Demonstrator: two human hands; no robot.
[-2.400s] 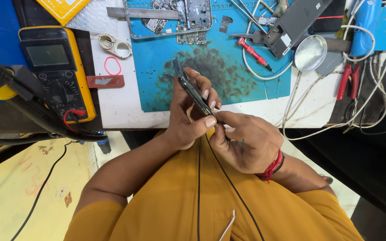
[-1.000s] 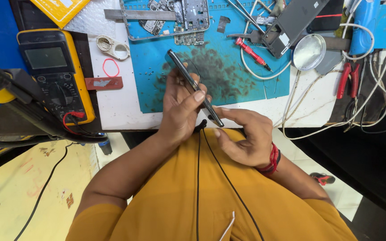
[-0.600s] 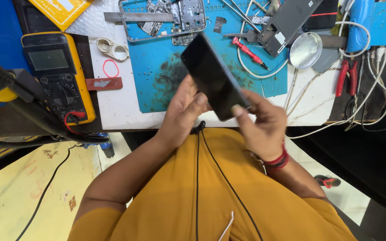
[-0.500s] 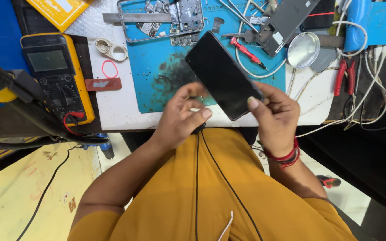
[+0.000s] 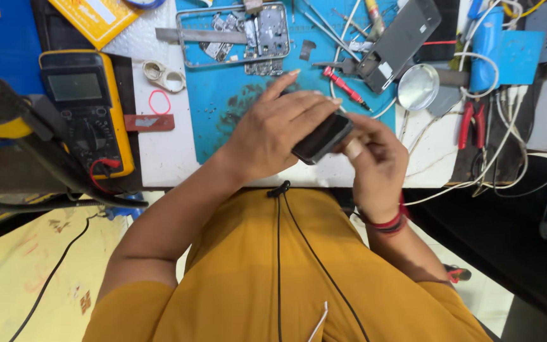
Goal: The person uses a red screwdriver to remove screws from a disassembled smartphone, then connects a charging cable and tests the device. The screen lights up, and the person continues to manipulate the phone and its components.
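Both hands hold the dark phone (image 5: 321, 137) above the blue mat (image 5: 223, 101): left hand (image 5: 273, 130) wraps over it, right hand (image 5: 375, 158) seemingly pinches its end. A loose grip could drop it onto the stripped frame (image 5: 235, 35).

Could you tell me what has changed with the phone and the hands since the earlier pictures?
The dark phone, earlier held up flat, has been turned and lowered; the left hand now covers it from above and the right hand grips its end. The multimeter and blue mat stayed put.
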